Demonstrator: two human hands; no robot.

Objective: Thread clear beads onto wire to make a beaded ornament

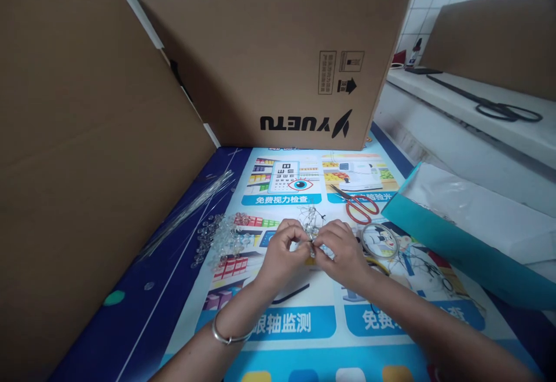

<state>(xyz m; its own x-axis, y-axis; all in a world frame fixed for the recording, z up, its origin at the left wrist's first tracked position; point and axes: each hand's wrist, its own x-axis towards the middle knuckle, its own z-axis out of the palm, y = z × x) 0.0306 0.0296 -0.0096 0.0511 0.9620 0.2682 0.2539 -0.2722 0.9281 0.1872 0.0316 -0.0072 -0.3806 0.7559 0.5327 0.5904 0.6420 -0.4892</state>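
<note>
the cardboard panel [278, 52] at 12 o'clock from my hands bears the brand "yuetu" in black, running right to left, beside an arrow symbol and boxed labels too small to read. the printed sheet [365, 364] over the surface [174, 301] reads "免费视力检查" at 11 o'clock; at 7 o'clock "轴监测" is legible.

my left forearm enters from between 7 and 8 o'clock, a metal bangle [230, 335] at its wrist; my right forearm enters from 4 o'clock. my left hand [284, 252] and right hand [345, 252] meet with fingers curled and tips together. the fingers of both hands are pinched on the near end of the beadwork [310, 217]; whether bead or thread is gripped is hidden. the beadwork extends to 12 o'clock, just beyond the fingertips, with dark thread ends projecting.

locate loose beads [223, 240] at 9 o'clock, red-handled scissors [362, 208] at 2 o'clock, and a round coil [380, 240] and teal box [460, 252] at 3 o'clock.
</note>
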